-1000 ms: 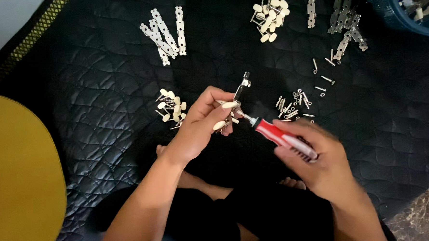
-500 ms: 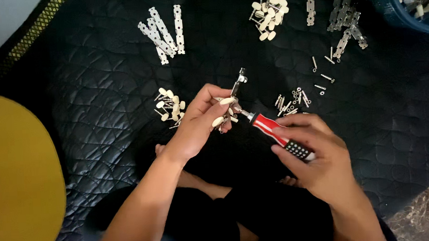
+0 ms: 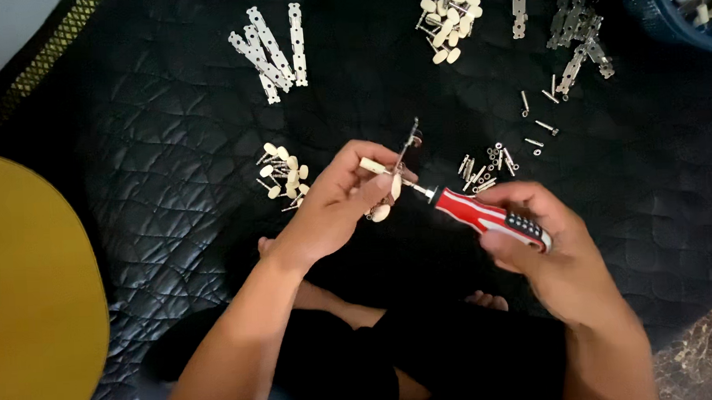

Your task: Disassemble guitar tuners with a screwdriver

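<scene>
Single head-worn view, looking steeply down, close range. Left hand (image 3: 336, 197) and right hand (image 3: 546, 240) meet mid-frame; black quilted mat (image 3: 171, 176) beyond and around grip; crossed legs beneath.

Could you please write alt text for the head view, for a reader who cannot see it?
The right hand holds a red screwdriver with its tip at a small metal part with cream knobs held in the left hand. Piles of pegs, plates and screws lie on a black quilted mat.
</scene>
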